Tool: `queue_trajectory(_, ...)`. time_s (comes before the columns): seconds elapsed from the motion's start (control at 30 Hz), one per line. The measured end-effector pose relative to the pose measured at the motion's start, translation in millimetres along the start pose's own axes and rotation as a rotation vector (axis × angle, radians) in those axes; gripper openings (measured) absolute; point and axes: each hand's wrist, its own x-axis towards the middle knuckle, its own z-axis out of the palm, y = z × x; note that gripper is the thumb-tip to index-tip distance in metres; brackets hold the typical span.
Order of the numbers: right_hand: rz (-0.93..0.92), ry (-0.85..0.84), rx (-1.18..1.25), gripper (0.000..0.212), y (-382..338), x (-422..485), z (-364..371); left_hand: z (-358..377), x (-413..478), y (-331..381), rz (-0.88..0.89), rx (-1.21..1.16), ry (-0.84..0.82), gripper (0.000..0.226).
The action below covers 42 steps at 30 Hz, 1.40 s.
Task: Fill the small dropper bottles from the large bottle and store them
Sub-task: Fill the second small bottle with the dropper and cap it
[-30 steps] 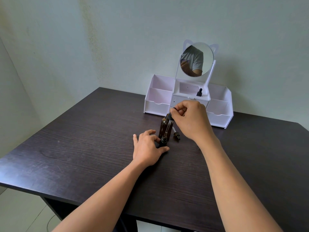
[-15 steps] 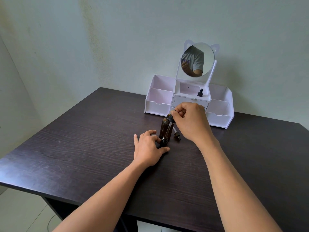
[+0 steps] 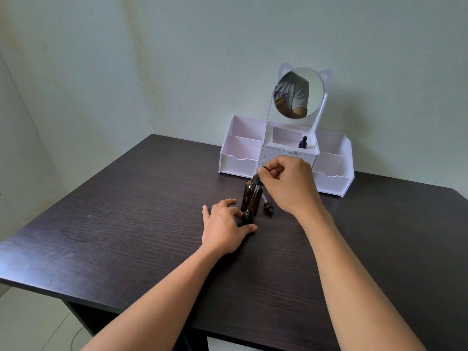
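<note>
A large amber bottle [image 3: 249, 193] stands open on the dark table [image 3: 141, 224]. In front of it a small dark dropper bottle [image 3: 248, 217] stands upright, and my left hand [image 3: 225, 225] grips its base with thumb and fingers. My right hand [image 3: 291, 184] pinches the black bulb of a glass dropper [image 3: 254, 196], whose tube slants down into the small bottle's mouth. A second dropper cap [image 3: 267, 205] lies on the table just right of the bottles. Another small dropper bottle [image 3: 303, 143] stands in the centre tray of the white organiser [image 3: 240, 163].
The white organiser with side compartments and a cat-ear round mirror [image 3: 298, 92] stands against the back wall. The table's front edge is near my forearms. A wall runs along the left.
My right hand and the dropper have stayed over the small bottle, shifting only slightly. My left hand keeps its hold on the small bottle.
</note>
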Motion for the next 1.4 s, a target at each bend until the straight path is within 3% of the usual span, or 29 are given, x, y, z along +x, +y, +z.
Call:
queue_trajectory(0.27,-0.055,0.269,0.108,0.011,-4.3,22.9,-16.3,-3.2,-0.8,1.2,-0.012,-0.012,-0.018,0.041)
queue_trajectory(0.43,-0.09,0.305,0.092,0.01,-1.9,30.1,-15.6,-2.8,-1.2,2.4,-0.008,-0.02,-0.019,0.041)
queue_trajectory(0.67,-0.096,0.263,0.092,0.012,-0.8,34.9,-7.9,-3.1,-1.1,2.5,-0.005,-0.009,-0.013,0.04)
queue_trajectory(0.97,-0.022,0.029,-0.041,0.013,14.4,40.3,16.2,-1.8,-0.8,1.7,0.009,-0.004,-0.012,0.039)
queue_trajectory(1.4,0.001,-0.006,-0.069,0.015,19.8,39.9,24.8,-1.6,-0.5,0.8,0.005,0.003,-0.017,0.041)
